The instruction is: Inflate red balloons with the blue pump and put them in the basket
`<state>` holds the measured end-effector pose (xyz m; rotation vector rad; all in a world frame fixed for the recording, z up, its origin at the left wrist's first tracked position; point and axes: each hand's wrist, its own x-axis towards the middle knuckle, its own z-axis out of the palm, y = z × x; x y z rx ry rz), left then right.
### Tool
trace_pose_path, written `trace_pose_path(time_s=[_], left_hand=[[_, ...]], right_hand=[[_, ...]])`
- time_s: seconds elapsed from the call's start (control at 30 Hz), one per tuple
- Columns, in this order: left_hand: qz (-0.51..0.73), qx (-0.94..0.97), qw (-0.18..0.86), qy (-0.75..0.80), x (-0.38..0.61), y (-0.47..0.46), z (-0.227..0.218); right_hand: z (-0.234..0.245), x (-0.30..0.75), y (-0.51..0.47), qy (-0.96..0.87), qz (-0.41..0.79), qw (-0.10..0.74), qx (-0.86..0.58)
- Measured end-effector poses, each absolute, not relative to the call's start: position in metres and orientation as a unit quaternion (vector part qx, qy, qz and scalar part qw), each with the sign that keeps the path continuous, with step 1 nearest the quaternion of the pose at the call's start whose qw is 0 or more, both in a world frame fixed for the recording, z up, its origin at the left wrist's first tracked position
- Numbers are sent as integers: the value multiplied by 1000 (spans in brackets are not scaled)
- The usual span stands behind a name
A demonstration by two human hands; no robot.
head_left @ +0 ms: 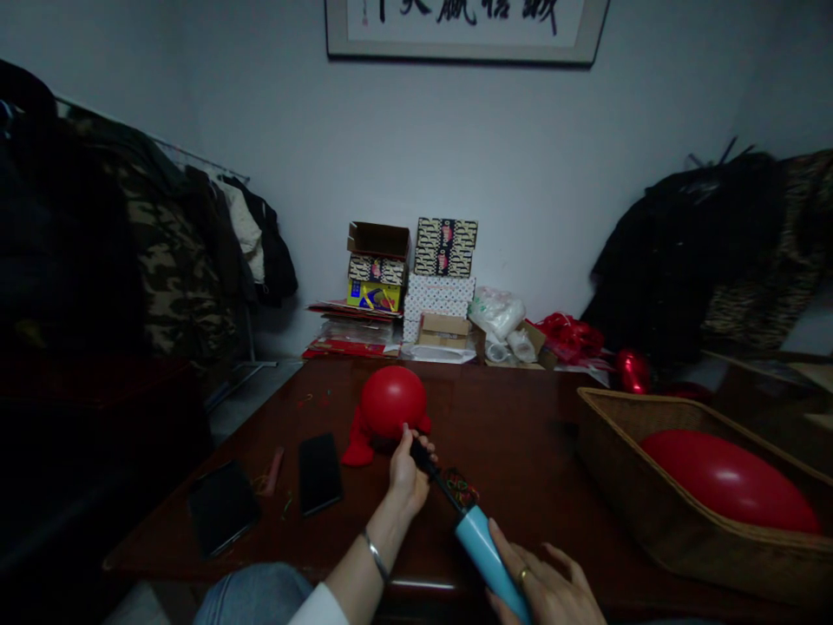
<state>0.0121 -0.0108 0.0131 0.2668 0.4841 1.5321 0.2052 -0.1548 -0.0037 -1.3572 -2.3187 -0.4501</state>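
A round, partly inflated red balloon [393, 401] is in front of me over the table. My left hand [411, 473] is closed at the balloon's neck, around the black nozzle end of a hand pump; the neck itself is hidden by the fingers. The balloon pump [487, 551] has a light blue barrel and a black rod, and slants down toward me. My right hand [550, 582] grips the blue barrel near its lower end. Limp red balloons [358, 441] lie beside and behind the round one. A small heap of coloured rubber bands [463, 491] sits just beyond the pump rod.
A wicker basket [605, 469] at right holds a large inflated red balloon [729, 477]. Two dark flat devices, a tablet [223, 506] and a phone [319, 473], lie at left near a small reddish stick [274, 471]. Boxes [441, 304] and plastic bags [498, 311] line the table's back.
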Motion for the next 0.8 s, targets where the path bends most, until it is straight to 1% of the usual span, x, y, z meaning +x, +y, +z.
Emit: trace_pose_path(time_s=[0.2, 0.33, 0.5, 0.67, 0.8], left_hand=[[648, 138, 721, 206, 27, -22, 11], [644, 130, 721, 219, 29, -23, 11], [664, 125, 691, 257, 26, -19, 13], [691, 131, 643, 305, 26, -12, 4], [693, 147, 633, 313, 23, -6, -1]], right_hand=[[13, 183, -143, -807, -99, 216, -541], [18, 168, -137, -792, -69, 208, -570], [13, 160, -134, -790, -81, 211, -570], [5, 156, -133, -785, -100, 230, -566], [1, 153, -135, -785, -131, 241, -555]])
